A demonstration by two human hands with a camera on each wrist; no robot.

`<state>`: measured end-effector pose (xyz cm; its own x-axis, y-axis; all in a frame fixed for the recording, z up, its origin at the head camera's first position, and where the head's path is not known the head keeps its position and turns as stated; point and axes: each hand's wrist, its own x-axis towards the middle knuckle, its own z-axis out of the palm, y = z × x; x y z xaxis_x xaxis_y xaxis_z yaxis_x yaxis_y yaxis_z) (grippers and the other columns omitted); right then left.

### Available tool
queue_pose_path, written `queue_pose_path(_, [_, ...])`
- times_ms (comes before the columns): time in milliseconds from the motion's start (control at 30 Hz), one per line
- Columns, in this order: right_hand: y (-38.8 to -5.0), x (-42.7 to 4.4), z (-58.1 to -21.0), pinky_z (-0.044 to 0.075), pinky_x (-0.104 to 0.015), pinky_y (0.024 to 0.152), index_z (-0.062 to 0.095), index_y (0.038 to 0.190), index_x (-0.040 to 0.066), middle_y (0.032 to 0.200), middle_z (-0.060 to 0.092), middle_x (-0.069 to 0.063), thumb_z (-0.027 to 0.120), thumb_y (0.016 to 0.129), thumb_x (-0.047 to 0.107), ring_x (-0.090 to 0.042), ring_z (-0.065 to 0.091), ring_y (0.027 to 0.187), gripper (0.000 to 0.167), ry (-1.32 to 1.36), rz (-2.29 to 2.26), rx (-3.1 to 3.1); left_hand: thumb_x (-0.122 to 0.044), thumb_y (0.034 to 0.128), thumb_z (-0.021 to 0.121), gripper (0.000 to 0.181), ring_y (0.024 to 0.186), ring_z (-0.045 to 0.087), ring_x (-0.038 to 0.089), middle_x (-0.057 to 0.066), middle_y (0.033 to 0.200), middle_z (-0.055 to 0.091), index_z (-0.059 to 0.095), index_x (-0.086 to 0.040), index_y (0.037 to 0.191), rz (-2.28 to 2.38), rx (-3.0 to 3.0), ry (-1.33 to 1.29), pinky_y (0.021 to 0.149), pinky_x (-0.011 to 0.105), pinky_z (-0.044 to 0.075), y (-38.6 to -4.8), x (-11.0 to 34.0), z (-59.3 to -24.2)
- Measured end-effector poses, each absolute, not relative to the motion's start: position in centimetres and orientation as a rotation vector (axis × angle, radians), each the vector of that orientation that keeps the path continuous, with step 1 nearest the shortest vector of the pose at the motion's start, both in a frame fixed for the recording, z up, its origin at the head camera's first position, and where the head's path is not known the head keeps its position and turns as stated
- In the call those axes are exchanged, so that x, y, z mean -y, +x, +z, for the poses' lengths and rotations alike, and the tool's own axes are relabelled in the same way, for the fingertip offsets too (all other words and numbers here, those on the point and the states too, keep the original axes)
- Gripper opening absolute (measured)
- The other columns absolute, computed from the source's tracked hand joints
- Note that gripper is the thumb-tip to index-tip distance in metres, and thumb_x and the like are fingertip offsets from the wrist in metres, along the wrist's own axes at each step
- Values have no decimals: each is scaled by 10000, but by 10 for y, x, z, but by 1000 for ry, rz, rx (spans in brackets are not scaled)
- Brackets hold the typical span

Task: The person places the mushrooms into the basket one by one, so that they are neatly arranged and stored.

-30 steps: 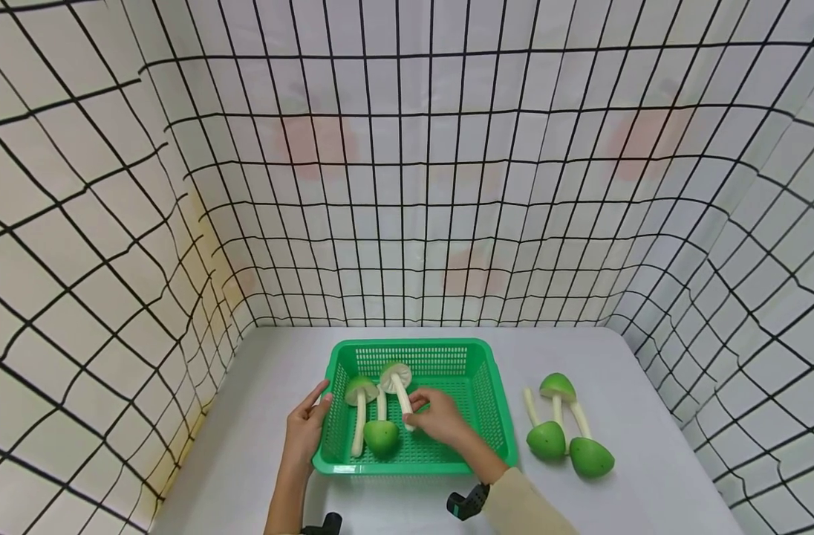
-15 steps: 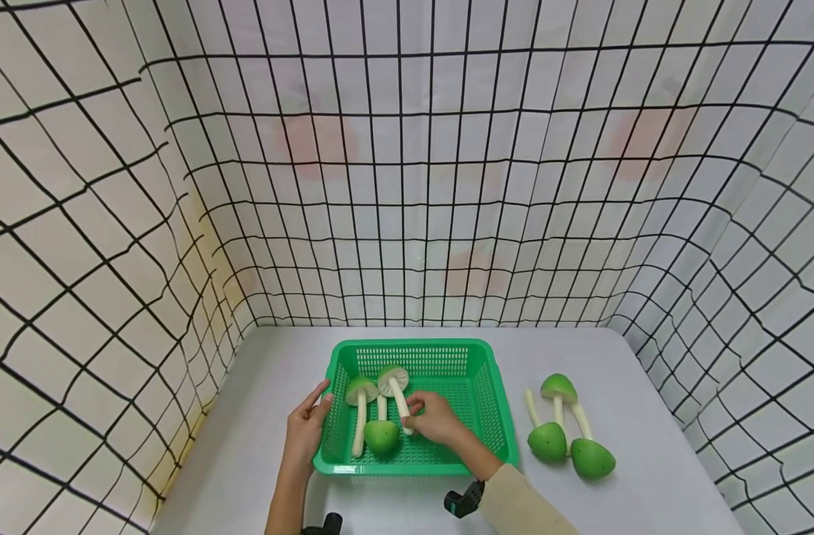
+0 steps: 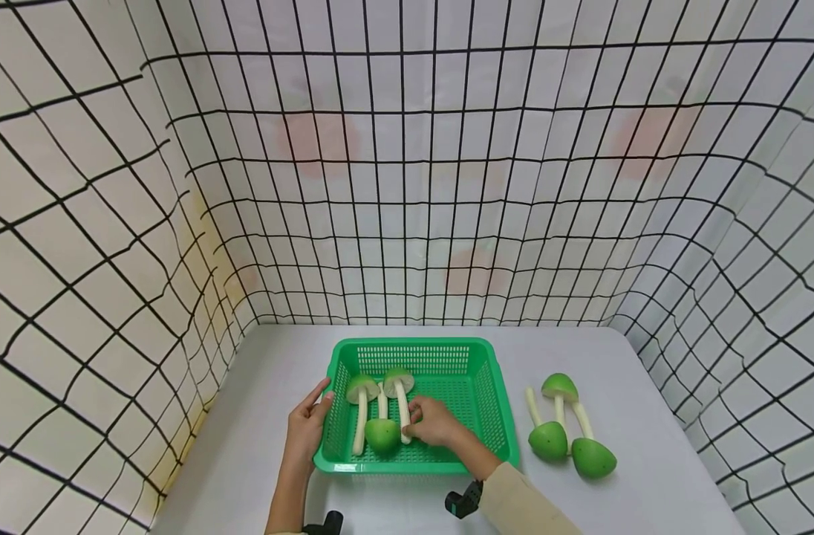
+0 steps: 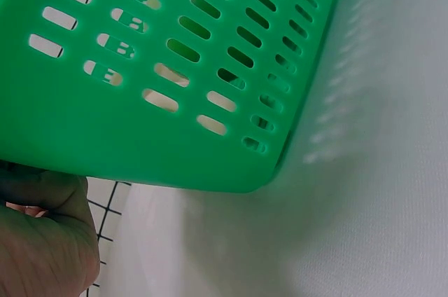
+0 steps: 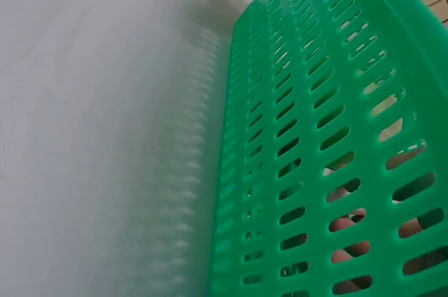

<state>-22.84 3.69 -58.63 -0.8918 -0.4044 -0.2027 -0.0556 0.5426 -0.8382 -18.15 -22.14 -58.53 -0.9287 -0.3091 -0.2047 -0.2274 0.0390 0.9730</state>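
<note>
In the lower middle of the frame the right hand [image 3: 435, 423] pinched the lower stem of a cap-up mushroom [image 3: 403, 406] inside the green basket [image 3: 394, 469], while the left hand [image 3: 307, 423] lay against the basket's left rim — whether its fingers curled round it, I could not tell. Close by on the left stood a cap-down mushroom [image 3: 383, 436], then another cap-up one [image 3: 361, 416], so a sideways swing of the held stem could well have knocked that neighbouring cap askew. With the grip so near the stem's end — its cap far from the fingertips — a loose pinch might have let it roll.
</note>
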Motion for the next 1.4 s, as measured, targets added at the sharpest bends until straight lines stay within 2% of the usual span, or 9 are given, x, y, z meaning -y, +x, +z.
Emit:
queue_pose_path(267, [-229, -38, -586, 498, -328, 652, 650, 1177, -11, 947, 673, -92, 781, 882, 61, -193, 613, 814, 330, -386, -1190, -2429, -445, 1003, 662, 506, 830, 585, 184, 138, 964, 683, 590, -271, 1473, -2049, 2215, 576, 694, 293, 505, -183, 222, -588])
queue_pose_path(467, [-225, -39, -581, 502, -335, 673, 663, 1182, -37, 978, 678, -118, 769, 900, 102, -204, 614, 849, 332, -404, -1191, -2426, -431, 1009, 660, 493, 810, 583, 180, 135, 950, 677, 595, -266, 1469, -2047, 2213, 582, 680, 289, 504, -183, 221, -588])
queue_pose_path(767, [-220, -43, -575, 526, -337, 652, 592, 1295, -97, 1056, 666, -162, 747, 926, 137, -194, 622, 818, 463, -373, -1272, -2383, -435, 1010, 656, 500, 847, 602, 194, 158, 1011, 682, 586, -270, 1477, -2062, 2210, 561, 696, 291, 521, -182, 221, -586])
queue_pose_path(933, [-220, -48, -574, 534, -367, 684, 559, 1345, -101, 1093, 675, -175, 748, 931, 164, -225, 640, 868, 526, -378, -1262, -2411, -459, 998, 664, 520, 840, 594, 183, 139, 1004, 686, 582, -281, 1479, -2071, 2218, 576, 697, 299, 512, -182, 221, -586])
queue_pose_path(1033, [-220, -52, -574, 536, -391, 706, 563, 1344, -82, 1119, 672, -193, 745, 938, 165, -256, 646, 908, 509, -388, -1262, -2429, -449, 1005, 657, 523, 839, 600, 185, 139, 1001, 689, 568, -277, 1491, -2078, 2225, 580, 694, 301, 513, -183, 222, -587])
queue_pose_path(1233, [-222, -63, -574, 541, -390, 733, 586, 1329, -27, 1175, 655, -194, 739, 945, 158, -270, 648, 971, 452, -374, -1326, -2438, -377, 1051, 606, 518, 927, 661, 259, 209, 1113, 692, 513, -215, 1534, -2084, 2239, 544, 725, 339, 543, -185, 224, -590])
queue_pose_path(1400, [-222, -74, -570, 550, -370, 768, 592, 1312, -47, 1200, 640, -226, 731, 950, 139, -281, 646, 1013, 430, -433, -1407, -2423, -405, 1046, 606, 536, 920, 660, 228, 213, 1133, 694, 510, -211, 1537, -2073, 2245, 535, 723, 323, 536, -185, 226, -589])
